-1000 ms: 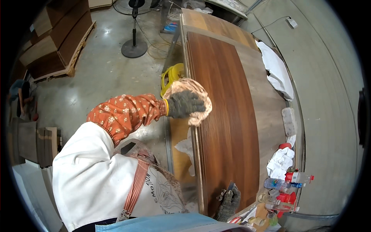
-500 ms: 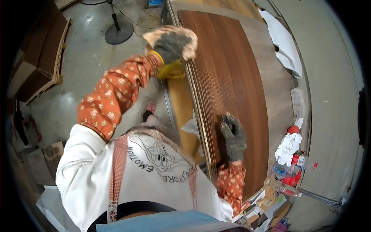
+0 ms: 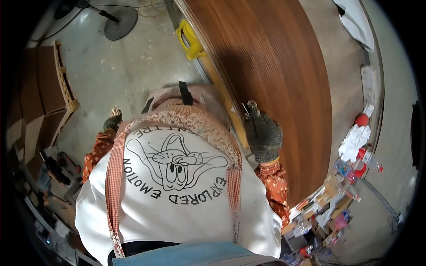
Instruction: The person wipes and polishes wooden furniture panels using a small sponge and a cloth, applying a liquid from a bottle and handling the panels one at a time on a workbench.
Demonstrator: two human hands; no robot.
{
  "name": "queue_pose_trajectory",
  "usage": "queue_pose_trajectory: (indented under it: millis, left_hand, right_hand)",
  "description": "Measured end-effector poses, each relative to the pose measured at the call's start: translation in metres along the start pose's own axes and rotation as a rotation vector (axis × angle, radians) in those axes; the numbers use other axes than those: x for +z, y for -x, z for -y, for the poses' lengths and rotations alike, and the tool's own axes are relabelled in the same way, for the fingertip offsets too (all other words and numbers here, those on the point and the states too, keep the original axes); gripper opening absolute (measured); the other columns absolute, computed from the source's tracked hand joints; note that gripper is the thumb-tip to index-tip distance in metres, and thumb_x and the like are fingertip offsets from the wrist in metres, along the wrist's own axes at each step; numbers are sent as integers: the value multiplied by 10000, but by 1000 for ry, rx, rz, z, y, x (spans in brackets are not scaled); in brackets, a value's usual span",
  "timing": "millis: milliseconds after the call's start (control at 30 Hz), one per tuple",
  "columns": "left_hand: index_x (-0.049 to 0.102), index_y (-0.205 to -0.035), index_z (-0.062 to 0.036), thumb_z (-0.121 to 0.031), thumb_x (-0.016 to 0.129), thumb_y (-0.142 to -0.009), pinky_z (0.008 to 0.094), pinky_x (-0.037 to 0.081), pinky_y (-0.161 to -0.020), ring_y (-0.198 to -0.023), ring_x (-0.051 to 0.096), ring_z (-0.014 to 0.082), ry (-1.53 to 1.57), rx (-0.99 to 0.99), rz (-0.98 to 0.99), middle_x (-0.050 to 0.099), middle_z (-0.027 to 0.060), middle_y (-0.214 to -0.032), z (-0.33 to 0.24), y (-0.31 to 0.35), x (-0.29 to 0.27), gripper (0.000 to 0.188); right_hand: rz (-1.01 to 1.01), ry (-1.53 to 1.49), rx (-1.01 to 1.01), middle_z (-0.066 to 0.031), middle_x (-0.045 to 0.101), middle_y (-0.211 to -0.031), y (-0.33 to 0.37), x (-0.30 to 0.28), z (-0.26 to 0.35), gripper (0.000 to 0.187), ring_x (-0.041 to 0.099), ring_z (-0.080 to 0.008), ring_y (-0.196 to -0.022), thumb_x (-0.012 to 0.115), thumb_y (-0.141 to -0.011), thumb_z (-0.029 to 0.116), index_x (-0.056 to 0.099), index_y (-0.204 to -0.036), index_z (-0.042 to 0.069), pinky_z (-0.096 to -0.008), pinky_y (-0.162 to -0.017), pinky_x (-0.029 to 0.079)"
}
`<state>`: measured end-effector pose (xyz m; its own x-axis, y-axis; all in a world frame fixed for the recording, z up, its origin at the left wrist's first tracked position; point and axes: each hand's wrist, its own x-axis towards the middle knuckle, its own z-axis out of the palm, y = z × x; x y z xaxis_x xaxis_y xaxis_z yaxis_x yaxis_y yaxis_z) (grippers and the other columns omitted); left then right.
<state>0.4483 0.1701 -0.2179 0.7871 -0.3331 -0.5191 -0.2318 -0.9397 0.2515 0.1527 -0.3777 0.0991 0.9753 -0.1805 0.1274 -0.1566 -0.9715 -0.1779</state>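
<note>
A brown wood-grain panel (image 3: 284, 80) lies on the bench to my right. My right hand (image 3: 265, 135), in a dark worn glove, is over its near edge, fingers drawn together and pointing away from me. A thin pale sliver shows at those fingertips, too small to name. Low at my left side is my left hand (image 3: 113, 121), also gloved and partly hidden by my body. A bit of beige cloth (image 3: 116, 111) sticks out of its closed fingers; most of the cloth is hidden.
A yellow object (image 3: 189, 40) sits by the bench's far left edge. Brown boards on a pallet (image 3: 60, 84) and a round stand base (image 3: 120, 23) are on the floor at left. Bottles (image 3: 345, 170), white crumpled wrapping (image 3: 354, 142) and mixed litter (image 3: 321, 210) lie at right.
My left hand has come off the panel's far left edge, down and back to my left side. My right hand has shifted slightly away from me, toward the panel's near edge. The view has turned.
</note>
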Motion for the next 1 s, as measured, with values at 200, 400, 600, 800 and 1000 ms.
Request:
queue_pose_trajectory:
  millis: [200, 400, 600, 800, 1000]
  left_hand:
    - [439, -1348, -46, -226, 453, -878, 395, 357, -996, -1276, 404, 334, -601, 669, -373, 409, 187, -1409, 51, -109, 53, 503]
    - [590, -1191, -44, -278, 633, -844, 332, 438, -896, -1011, 595, 245, 420, 450, 50, 638, 110, -1145, -86, -175, -86, 421]
    - [566, -1240, -78, -187, 701, -617, 354, 369, -1045, -1260, 443, 307, -28, 745, 69, 507, 145, -1345, -76, -215, -107, 647]
    - [552, -1276, -140, -200, 667, -717, 295, 364, -1036, -1159, 540, 223, -348, 828, 100, 596, 78, -1256, 10, -242, -53, 574]
    - [547, -1277, -165, -247, 586, -798, 358, 446, -938, -1065, 597, 266, -519, 834, -142, 627, 86, -1189, -31, -266, -118, 488]
  right_hand:
    - [97, 272, 168, -81, 582, -736, 5, -3, 38, 452, 580, -253, -631, 574, -872, 225, 523, -1314, 142, -396, -537, 435]
    - [89, 437, 349, -69, 571, -696, 19, 12, 72, 449, 573, -244, -586, 584, -877, 249, 530, -1310, 146, -390, -519, 424]
    - [17, 431, 419, -69, 565, -674, 6, 14, 85, 441, 562, -246, -548, 577, -885, 264, 532, -1313, 163, -391, -519, 422]
    - [141, 514, 564, -69, 592, -746, -6, 17, 88, 470, 591, -243, -610, 555, -898, 266, 481, -1358, 201, -399, -592, 437]
    - [229, 497, 729, -80, 602, -785, 8, 20, 93, 430, 608, -256, -691, 541, -905, 289, 501, -1326, 208, -422, -626, 448]
